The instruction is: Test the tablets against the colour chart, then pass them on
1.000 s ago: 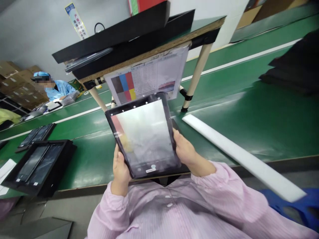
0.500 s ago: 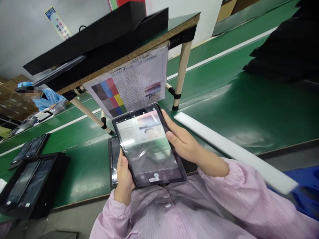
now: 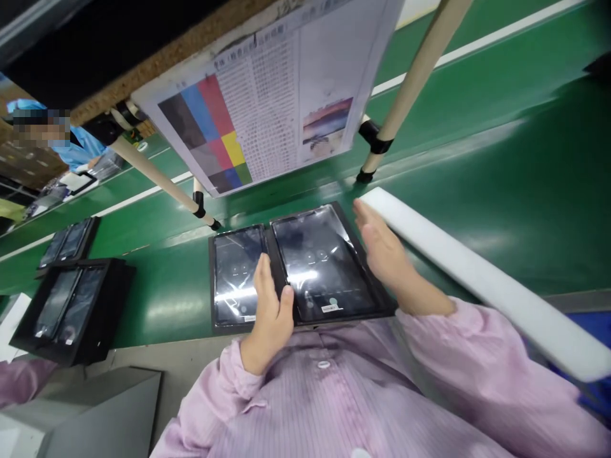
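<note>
The left hand [image 3: 271,313] hides the lower right corner of the left tablet [image 3: 236,273]; whether the two touch cannot be told. The sticker [image 3: 329,308] on the right tablet [image 3: 322,254] is too small to read, like the rows of print on the chart [image 3: 270,114]. Picture edges cut off the shelf [image 3: 119,38], the white strip [image 3: 477,280] and something black [image 3: 600,67] (its nature unclear).

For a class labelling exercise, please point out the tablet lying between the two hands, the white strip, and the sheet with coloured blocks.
Tablet [image 3: 327,272]: head view, middle of its screen.
White strip [image 3: 482,280]: head view, upper face, about mid-length.
Sheet [image 3: 273,105]: head view, printed text near its middle.
</note>
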Available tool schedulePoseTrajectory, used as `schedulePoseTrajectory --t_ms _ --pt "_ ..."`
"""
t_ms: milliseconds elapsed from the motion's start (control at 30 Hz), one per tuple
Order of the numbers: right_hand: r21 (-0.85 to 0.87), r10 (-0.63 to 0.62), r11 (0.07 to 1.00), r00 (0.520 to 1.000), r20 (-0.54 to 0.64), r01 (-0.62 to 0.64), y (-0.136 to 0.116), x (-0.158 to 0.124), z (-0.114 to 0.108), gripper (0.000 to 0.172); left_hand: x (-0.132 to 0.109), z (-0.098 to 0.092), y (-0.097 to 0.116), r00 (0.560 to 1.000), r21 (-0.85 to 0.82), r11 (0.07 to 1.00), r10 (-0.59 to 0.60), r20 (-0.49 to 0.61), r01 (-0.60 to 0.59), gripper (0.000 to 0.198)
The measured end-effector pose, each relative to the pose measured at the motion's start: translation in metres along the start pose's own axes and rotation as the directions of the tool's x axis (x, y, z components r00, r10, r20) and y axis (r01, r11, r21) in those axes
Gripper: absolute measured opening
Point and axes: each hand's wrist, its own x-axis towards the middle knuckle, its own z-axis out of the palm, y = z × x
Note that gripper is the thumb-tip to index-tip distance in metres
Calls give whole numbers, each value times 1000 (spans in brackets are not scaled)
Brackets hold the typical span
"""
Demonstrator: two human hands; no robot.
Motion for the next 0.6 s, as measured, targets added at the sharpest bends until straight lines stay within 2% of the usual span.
schedulePoseTrajectory --t_ms 67,100,167,200,267,400,500,600 --pt "-193 -112 972 987 111 132 -8 -15 1 59 -7 -17 -7 996 174 982 77 -41 -69 55" --pt "-307 -156 928 968 196 212 -11 -21 3 52 -9 -26 -13 994 265 961 93 -54 -76 50" --pt "-510 -207 779 918 339 364 -14 -30 10 46 -10 -42 -24 993 443 895 90 -77 -47 40" --pt "-571 -222 711 902 371 410 -13 -33 14 46 -10 -49 -29 993 521 853 75 -94 -15 37" --pt "-607 -255 666 897 361 434 -11 -36 21 47 -7 -62 -37 989 640 766 32 -142 67 36" --pt "-544 -302 736 915 267 402 -11 -36 23 49 2 -76 -43 974 751 637 -5 -225 176 38" --pt "-539 -276 767 937 212 348 -14 -39 16 48 7 -76 -44 982 786 594 -38 -185 171 40" --pt "-578 -225 769 962 157 274 -12 -44 9 50 7 -72 -47 988 792 592 -64 -141 151 41"
